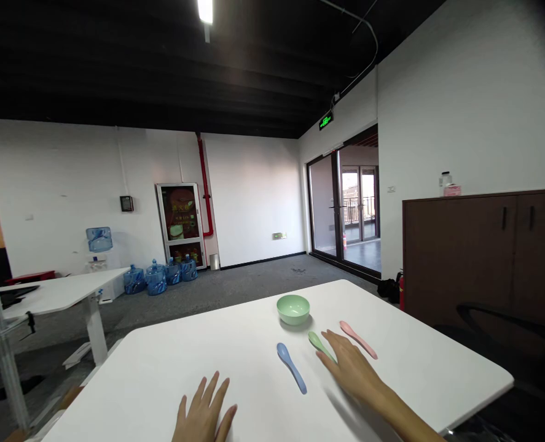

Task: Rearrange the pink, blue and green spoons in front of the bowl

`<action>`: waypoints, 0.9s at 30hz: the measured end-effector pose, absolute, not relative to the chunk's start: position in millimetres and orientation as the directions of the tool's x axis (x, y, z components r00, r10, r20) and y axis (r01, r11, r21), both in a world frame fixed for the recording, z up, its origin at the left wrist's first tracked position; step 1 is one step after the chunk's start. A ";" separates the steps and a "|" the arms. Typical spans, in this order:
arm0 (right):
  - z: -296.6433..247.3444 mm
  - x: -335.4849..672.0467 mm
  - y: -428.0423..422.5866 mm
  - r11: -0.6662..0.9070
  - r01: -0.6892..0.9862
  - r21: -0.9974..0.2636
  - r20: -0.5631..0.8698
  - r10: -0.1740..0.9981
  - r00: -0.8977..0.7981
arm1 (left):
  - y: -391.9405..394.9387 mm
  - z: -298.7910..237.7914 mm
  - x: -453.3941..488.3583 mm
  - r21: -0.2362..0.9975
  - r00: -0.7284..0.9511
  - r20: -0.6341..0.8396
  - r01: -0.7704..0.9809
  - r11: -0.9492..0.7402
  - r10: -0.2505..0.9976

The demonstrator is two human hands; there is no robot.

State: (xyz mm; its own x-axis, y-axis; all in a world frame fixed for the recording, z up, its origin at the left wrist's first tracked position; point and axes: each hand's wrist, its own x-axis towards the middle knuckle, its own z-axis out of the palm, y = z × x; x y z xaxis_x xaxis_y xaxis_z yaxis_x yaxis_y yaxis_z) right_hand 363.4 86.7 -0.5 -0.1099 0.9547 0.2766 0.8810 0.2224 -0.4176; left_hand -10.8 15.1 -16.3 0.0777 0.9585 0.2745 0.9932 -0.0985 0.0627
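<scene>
My left hand [202,412] is at the near edge of the view over the white table [161,356], fingers spread, holding nothing. My right hand [349,367] reaches over the green spoon [319,344], thumb on one side and fingers on the other, apart from each other. The hand hides the spoon's handle, and whether it touches the spoon I cannot tell. A blue spoon [291,368] lies to the left of that hand, and a pink spoon [359,339] lies to its right. Beyond the spoons stands a green bowl [293,309], upright.
At the right, a brown cabinet [456,245] and a dark chair [507,331] stand beside the table. Another white table [64,293] is at the left. Several blue water bottles [156,279] stand on the floor by the far wall.
</scene>
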 end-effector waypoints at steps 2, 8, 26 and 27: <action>-2.0 378.7 101.0 0.178 0.902 -0.394 0.307 0.950 -0.054 | 13.8 -15.5 -11.0 0.055 0.077 0.278 0.994 -0.096 0.957; -1.5 428.2 138.9 -0.059 0.961 -0.271 0.258 0.957 0.132 | 13.3 -13.7 -11.6 0.044 0.075 0.276 0.995 -0.090 0.958; -30.3 459.8 162.2 -0.228 0.926 -0.300 0.079 0.962 0.263 | 7.7 -4.3 -5.0 0.020 0.046 0.201 0.998 -0.051 0.978; -28.3 457.3 160.3 -0.227 0.919 -0.323 0.076 0.961 0.264 | 7.4 -2.9 -4.1 0.018 0.044 0.193 0.999 -0.048 0.980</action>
